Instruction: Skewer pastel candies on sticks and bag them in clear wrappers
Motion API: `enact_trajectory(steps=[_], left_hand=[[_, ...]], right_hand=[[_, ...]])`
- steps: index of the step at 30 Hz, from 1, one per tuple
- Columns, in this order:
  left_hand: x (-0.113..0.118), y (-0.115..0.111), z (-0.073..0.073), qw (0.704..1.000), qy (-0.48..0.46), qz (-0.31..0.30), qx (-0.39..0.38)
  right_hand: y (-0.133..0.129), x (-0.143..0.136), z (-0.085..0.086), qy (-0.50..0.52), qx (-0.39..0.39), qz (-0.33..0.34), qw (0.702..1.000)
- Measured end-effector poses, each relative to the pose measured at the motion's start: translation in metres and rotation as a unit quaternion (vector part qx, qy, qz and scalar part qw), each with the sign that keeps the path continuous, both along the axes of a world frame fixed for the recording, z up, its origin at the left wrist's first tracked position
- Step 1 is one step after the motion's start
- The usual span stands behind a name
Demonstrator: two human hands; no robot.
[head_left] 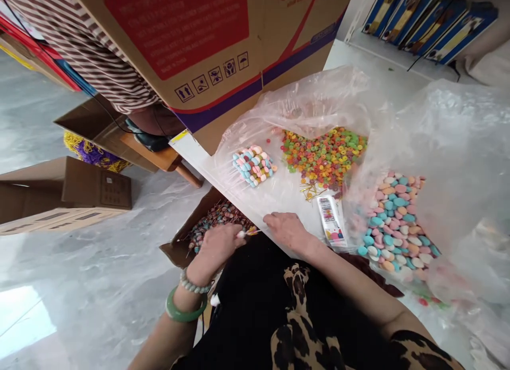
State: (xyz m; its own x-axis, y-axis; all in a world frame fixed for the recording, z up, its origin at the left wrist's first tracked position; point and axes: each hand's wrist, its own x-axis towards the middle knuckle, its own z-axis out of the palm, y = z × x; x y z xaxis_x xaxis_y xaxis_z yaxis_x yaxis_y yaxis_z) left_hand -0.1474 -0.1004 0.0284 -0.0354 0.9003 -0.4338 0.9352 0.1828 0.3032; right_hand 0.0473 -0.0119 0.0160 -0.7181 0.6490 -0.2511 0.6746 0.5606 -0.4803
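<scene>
My left hand (pixel 221 245), closed in a pinch, grips a small candy stick (pixel 250 232) with a pale piece at the fingers and yellowish ends. It hovers by the table edge, above an open carton filled with small candy sticks (pixel 217 218). On the table's edge lies my right hand (pixel 289 231), its fingers curled together; what they hold, if anything, is hidden. Beyond it, pastel candies (pixel 254 165) form a small block. Colourful ring candies (pixel 324 152) lie in a heap, with yellow sticks (pixel 313 190) and a printed packet (pixel 331 221) in front.
Pastel oval candies (pixel 398 221) fill a clear plastic bag (pixel 462 147) on the right. A big printed carton (pixel 223 57) stands at the table's back. A person in a striped top (pixel 91 46) is behind it. Open cartons (pixel 95 184) stand on the floor, left.
</scene>
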Motion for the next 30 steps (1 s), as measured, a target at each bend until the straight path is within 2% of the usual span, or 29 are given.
enact_trajectory(steps=[3,6,10,13,16,19,24,30], left_hand=[[-0.012,0.004,-0.008,0.995,0.060,0.053,0.064],[-0.011,0.027,-0.020,0.979,0.092,0.104,0.147],[0.001,0.059,-0.040,0.966,0.161,0.091,0.178],[0.008,0.066,-0.047,0.963,0.166,0.094,0.189],[0.011,0.063,-0.043,0.955,0.159,0.114,0.223],[0.010,0.066,-0.035,0.940,0.162,0.145,0.263],[-0.002,0.093,-0.027,0.915,0.188,0.195,0.299],[-0.006,0.114,-0.024,0.916,0.187,0.201,0.293]], right_hand=[[0.011,-0.009,-0.001,0.057,-0.020,-0.067,0.996],[0.016,-0.011,-0.008,0.109,-0.088,-0.131,0.981],[0.012,-0.004,-0.023,0.137,-0.191,-0.152,0.960],[0.009,0.004,-0.032,0.152,-0.264,-0.197,0.932],[0.010,0.008,-0.037,0.170,-0.304,-0.220,0.911],[0.012,0.008,-0.039,0.178,-0.309,-0.219,0.908],[0.011,0.008,-0.042,0.178,-0.324,-0.229,0.901],[0.009,0.009,-0.050,0.174,-0.314,-0.225,0.906]])
